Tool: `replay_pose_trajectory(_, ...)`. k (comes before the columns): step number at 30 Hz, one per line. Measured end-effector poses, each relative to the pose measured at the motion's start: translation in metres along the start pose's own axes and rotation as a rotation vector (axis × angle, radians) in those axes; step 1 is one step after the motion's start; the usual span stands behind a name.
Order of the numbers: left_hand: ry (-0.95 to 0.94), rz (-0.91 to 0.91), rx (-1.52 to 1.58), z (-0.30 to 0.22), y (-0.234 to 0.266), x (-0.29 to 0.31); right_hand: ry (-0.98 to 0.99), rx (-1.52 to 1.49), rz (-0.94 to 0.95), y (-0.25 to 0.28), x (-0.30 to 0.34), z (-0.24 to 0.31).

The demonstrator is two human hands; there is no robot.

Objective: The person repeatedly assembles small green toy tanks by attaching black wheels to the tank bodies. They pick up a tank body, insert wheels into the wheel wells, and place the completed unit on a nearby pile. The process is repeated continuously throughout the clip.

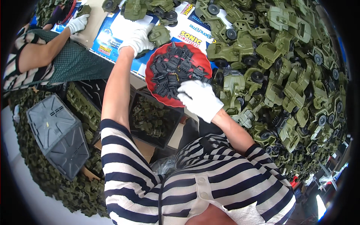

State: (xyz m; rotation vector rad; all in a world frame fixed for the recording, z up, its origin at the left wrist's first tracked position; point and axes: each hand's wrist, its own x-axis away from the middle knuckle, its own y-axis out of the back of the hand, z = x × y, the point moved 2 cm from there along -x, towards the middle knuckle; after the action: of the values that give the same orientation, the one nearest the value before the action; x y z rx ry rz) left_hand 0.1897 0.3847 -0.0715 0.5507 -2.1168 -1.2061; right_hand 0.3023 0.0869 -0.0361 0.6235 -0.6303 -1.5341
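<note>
My left hand (137, 39), in a white glove, is closed on an olive-green toy vehicle (159, 35) at the table's front edge. Part of that toy is hidden behind the fingers. To its right stands a red scalloped bowl (150, 84) filled with dark grey moulded plastic parts (172, 69). Also gloved in white, my right hand (200, 98) is over the bowl's near right rim, its fingers bent together toward the parts. Whatever may be between those fingertips is hidden.
A high heap of green toy vehicles (285, 75) with black wheels fills the right side. Below the table sits a dark crate (150, 118) of green pieces. Grey crates (60, 131) lie at left on another heap. A co-worker's gloved hand (78, 23) is at upper left.
</note>
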Motion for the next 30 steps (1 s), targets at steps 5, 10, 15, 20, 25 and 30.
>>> replay_pose_trajectory(5,0.269,-0.201,0.271,0.024,0.016,0.044,-0.155,0.192,-0.016,-0.002,-0.055,-0.028)
replay_pose_trajectory(10,0.369,-0.281,1.019,0.021,0.024,0.145,-0.091,0.221,-0.063,-0.038,-0.121,-0.028)
replay_pose_trajectory(15,0.436,-0.299,1.412,-0.022,-0.029,0.254,-0.103,0.24,-0.16,-0.05,-0.135,-0.046)
replay_pose_trajectory(20,0.441,-0.199,1.669,-0.079,-0.096,0.307,-0.172,-0.021,-0.175,-0.006,-0.102,-0.042)
replay_pose_trajectory(25,0.237,-0.1,1.723,-0.136,-0.091,0.306,0.054,0.0,0.14,0.052,-0.053,0.009)
replay_pose_trajectory(30,0.07,-0.082,1.529,-0.156,-0.094,0.3,0.083,-0.004,0.604,0.09,-0.029,0.065)
